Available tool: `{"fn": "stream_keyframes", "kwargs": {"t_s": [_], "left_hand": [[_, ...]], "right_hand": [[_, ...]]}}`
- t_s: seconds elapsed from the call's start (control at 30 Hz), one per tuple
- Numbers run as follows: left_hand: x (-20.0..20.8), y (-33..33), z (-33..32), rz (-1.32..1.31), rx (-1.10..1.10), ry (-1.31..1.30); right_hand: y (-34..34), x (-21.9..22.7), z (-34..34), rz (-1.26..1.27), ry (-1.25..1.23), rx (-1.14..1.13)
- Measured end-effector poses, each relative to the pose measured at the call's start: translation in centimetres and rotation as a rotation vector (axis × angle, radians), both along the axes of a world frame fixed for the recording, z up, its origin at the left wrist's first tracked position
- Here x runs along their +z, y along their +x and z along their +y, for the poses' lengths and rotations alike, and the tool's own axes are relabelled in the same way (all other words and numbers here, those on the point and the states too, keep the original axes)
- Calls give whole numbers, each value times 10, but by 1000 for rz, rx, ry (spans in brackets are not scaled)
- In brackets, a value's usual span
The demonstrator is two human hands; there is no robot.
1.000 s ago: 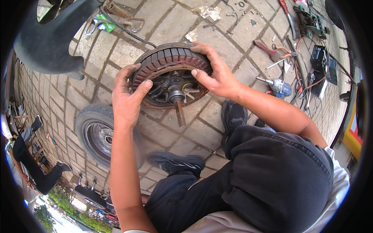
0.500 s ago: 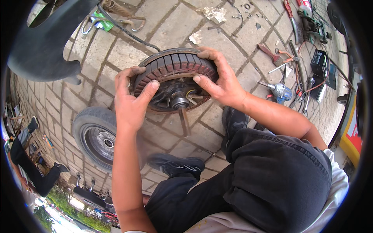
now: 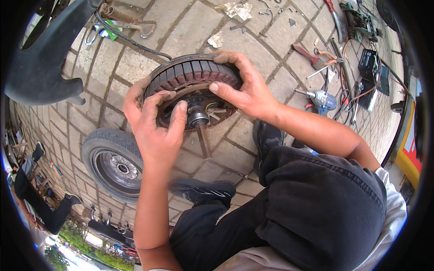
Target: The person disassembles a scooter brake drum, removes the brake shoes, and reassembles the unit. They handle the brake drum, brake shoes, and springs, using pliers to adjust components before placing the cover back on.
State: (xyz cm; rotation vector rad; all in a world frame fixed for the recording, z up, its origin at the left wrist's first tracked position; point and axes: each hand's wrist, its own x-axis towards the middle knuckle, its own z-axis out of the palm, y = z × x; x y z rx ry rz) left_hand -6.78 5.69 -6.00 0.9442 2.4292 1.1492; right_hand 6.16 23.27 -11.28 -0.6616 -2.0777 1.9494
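A hub motor stator [image 3: 195, 73] with dark slotted segments, reddish-brown windings and a metal axle [image 3: 203, 141] is tilted in front of me above the paving. My right hand [image 3: 246, 88] grips its right side, fingers over the far rim and thumb on the near face. On the left side, my left hand [image 3: 156, 119] holds the rim, with its index finger and thumb curled in over the inner face by the bearing [image 3: 198, 118]. From behind the stator, a black cable [image 3: 131, 41] runs to the upper left.
Below left lies a wheel with a tyre [image 3: 115, 165]. A black plastic fender [image 3: 43, 72] fills the upper left. To the right are a blue power drill [image 3: 323, 100], a paintbrush [image 3: 306, 54], pliers [image 3: 332, 58] and a black battery [image 3: 370, 63]. Another person's legs [image 3: 40, 198] show far left.
The stator has shifted slightly left in view along with both hands. My left index finger has come off the rim and bent inward over the stator's inner face.
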Motion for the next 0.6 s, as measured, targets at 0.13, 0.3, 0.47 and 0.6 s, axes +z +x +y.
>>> {"fn": "stream_keyframes", "kwargs": {"t_s": [0.13,0.3,0.47,0.6], "left_hand": [[8,2,6,81,33,-120],[20,-12,22,208,11,-330],[35,-4,25,363,-27,-457],[27,-4,18,228,13,-390]], "right_hand": [[-2,-6,-2,41,6,-60],[-4,-2,-3,46,-14,-79],[-2,-10,-2,52,41,-84],[-3,-12,0,66,64,-68]]}}
